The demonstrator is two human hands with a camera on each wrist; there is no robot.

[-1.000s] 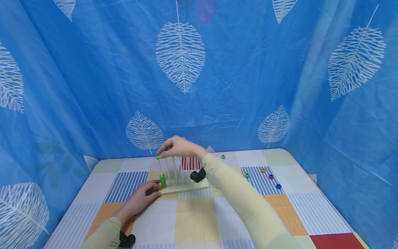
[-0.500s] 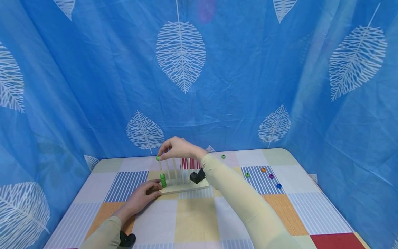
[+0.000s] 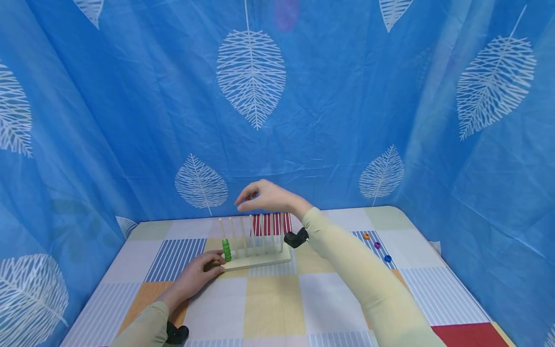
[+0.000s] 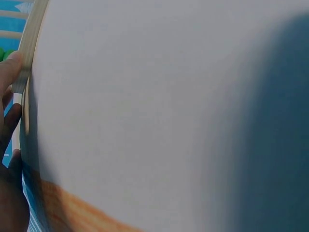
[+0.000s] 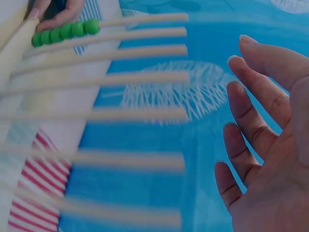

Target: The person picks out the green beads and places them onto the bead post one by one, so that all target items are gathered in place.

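A wooden bead rack (image 3: pixel 260 261) with a row of upright pegs stands on the table. Several green beads (image 3: pixel 227 250) are stacked at the bottom of its leftmost peg; in the right wrist view the bead stack (image 5: pixel 65 32) leaves the peg's outer end bare. My left hand (image 3: pixel 199 272) grips the left end of the base, thumb on the front edge and fingers round the side. The left wrist view catches that hand (image 4: pixel 9 188) only at its border. Above the pegs, my right hand (image 3: pixel 269 196) hovers with nothing in its loosely bent, parted fingers (image 5: pixel 246 104).
Loose orange (image 3: pixel 366 236), purple (image 3: pixel 377 245) and blue (image 3: pixel 388 259) beads lie on the right side of the patchwork tablecloth (image 3: pixel 273 308). A blue leaf-print curtain (image 3: pixel 303 144) hangs behind the table. My right forearm crosses over the table's right half.
The right hand has let go of a green bead, which has dropped down the leftmost peg onto the stack. That hand has moved up and right. The left hand stays put.
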